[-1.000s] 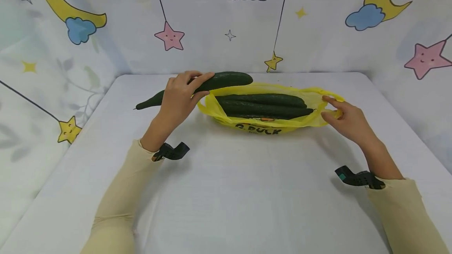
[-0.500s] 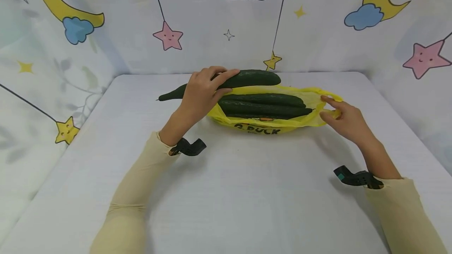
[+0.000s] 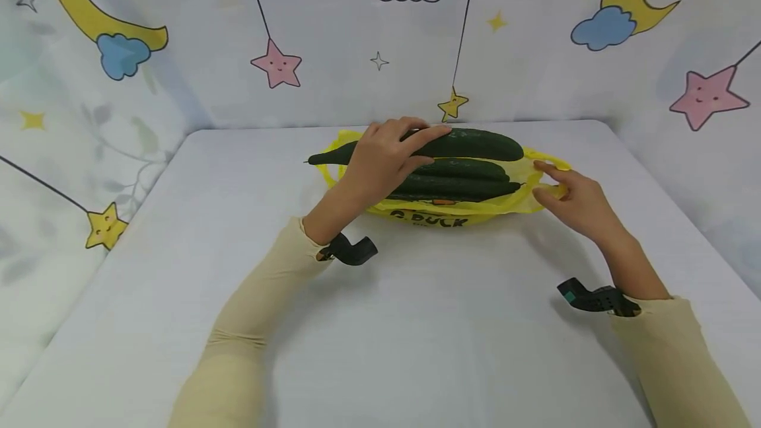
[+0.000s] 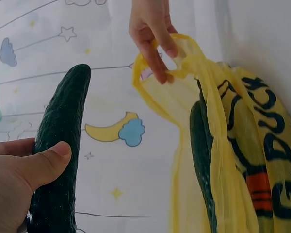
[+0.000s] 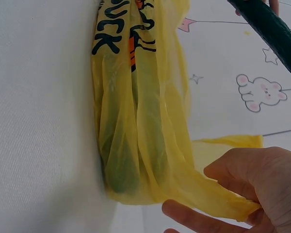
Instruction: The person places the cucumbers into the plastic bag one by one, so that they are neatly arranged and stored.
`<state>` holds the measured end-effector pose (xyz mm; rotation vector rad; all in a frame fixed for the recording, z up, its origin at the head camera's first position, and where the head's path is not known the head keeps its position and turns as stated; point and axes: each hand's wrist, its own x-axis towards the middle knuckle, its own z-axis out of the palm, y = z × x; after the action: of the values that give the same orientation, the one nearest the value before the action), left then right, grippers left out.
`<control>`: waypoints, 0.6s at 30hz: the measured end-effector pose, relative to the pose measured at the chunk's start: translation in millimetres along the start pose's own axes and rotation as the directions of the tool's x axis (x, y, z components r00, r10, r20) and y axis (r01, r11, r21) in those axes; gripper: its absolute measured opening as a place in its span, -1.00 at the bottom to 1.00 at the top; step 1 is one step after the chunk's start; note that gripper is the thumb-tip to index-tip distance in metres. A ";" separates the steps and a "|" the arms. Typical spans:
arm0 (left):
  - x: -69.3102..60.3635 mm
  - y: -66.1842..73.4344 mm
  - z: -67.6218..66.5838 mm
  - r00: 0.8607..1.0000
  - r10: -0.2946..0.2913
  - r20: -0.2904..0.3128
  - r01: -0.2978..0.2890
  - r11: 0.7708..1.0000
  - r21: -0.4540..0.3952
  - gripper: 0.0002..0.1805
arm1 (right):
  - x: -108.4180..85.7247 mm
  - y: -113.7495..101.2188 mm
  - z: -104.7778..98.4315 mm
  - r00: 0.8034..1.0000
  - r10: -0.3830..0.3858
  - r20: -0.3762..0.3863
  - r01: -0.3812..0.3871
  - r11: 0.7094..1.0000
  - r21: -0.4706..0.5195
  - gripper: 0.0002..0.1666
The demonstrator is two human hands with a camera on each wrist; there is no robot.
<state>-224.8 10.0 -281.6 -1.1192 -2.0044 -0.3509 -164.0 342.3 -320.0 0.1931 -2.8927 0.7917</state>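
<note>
My left hand point(image 3: 383, 160) grips a long dark green cucumber point(image 3: 478, 144) around its middle, thumb on the near side. It is held level above the open mouth of a yellow plastic bag point(image 3: 502, 206), its thin stem end pointing left. Two more cucumbers point(image 3: 454, 186) lie side by side in the bag. At the bag's right end my right hand point(image 3: 579, 203) holds a handle loop, fingers through it in the left wrist view. Close up in the right wrist view, the yellow bag point(image 5: 136, 111) stretches toward that hand point(image 5: 269, 184), the cucumbers showing faintly through the plastic.
A white-covered table point(image 3: 416, 322) carries the bag near its back edge. Behind stands a white cloth backdrop point(image 3: 333, 12) printed with moons and stars. Each wrist wears a black camera mount point(image 3: 353, 251).
My left hand has carried the cucumber to the right, from beside the bag's left end to over its mouth. The right hand keeps its hold on the handle, nearly still.
</note>
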 end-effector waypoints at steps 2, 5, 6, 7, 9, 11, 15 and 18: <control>2.1 3.7 4.0 1.000 -0.002 -0.005 0.002 1.000 -0.019 -0.54 | -0.5 -0.8 -0.2 1.000 0.005 0.002 -0.005 1.000 0.005 -0.38; 4.2 8.2 8.5 1.000 -0.008 -0.018 0.007 0.999 -0.049 -0.54 | 0.1 -2.2 -0.4 1.000 0.007 0.004 -0.007 1.000 0.009 -0.39; 4.9 9.7 9.7 1.000 -0.010 -0.018 0.009 0.998 -0.059 -0.54 | 0.4 -2.5 -0.6 1.000 0.009 0.004 -0.009 1.000 0.007 -0.39; 5.4 11.1 11.0 1.000 -0.011 -0.019 0.010 0.998 -0.068 -0.54 | 0.3 -2.7 -0.8 1.000 0.012 0.004 -0.012 1.000 0.006 -0.40; 6.4 14.0 14.0 1.000 -0.008 -0.015 0.007 0.997 -0.081 -0.54 | -0.2 -2.8 -1.2 1.000 0.025 0.006 -0.025 1.000 0.006 -0.38; 7.1 17.0 17.2 1.000 -0.003 -0.012 0.002 0.996 -0.090 -0.54 | -0.9 -2.6 -1.1 0.999 0.042 0.014 -0.042 0.999 0.007 -0.36; 8.8 23.3 24.0 1.000 0.007 -0.011 -0.008 0.994 -0.107 -0.54 | -2.1 -1.9 0.4 0.998 0.063 0.022 -0.063 0.998 0.020 -0.33; 10.9 27.8 29.2 1.000 0.016 -0.007 -0.017 0.994 -0.109 -0.54 | -2.7 -0.6 0.7 0.999 0.049 0.002 -0.050 0.998 0.027 -0.41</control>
<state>-220.2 49.0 -295.9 -1.1993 -1.9895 -0.4593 -161.4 341.6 -320.8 0.1256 -2.9002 0.8397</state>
